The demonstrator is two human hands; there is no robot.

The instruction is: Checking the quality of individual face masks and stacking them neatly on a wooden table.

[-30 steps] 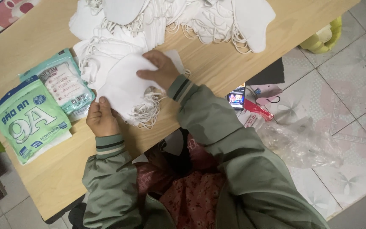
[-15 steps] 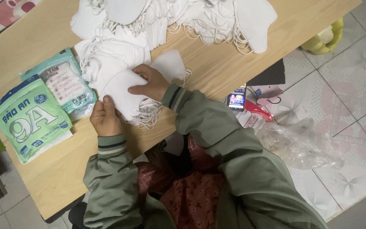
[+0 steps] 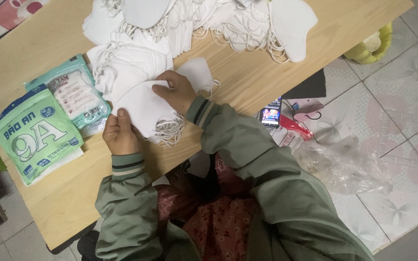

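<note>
Pressing down on a white mask point(image 3: 143, 104) with both hands, I work at the near edge of the wooden table point(image 3: 247, 82); my left hand point(image 3: 120, 133) pinches the mask's lower left corner, thumb on top and fingers curled under, so the grip is closed on the fabric; my right hand point(image 3: 175, 91) lies flat on the mask's upper right part, fingers bent over its edge, resting on it rather than clamped around it; the mask sits on top of a small stack point(image 3: 122, 72) of the same white masks, whose ear loops point(image 3: 168, 130) spill out just below my right wrist; another single mask point(image 3: 200, 73) lies just beyond my right hand, touching the stack; a larger pile point(image 3: 228, 21) of masks spreads along the far side of the table; two green packets point(image 3: 39, 135) lie to the left of my left hand, near but apart from it; on the tiled floor point(image 3: 402, 96) to my right lie a phone point(image 3: 271, 115) with a lit screen and a crumpled clear bag point(image 3: 344, 164).
</note>
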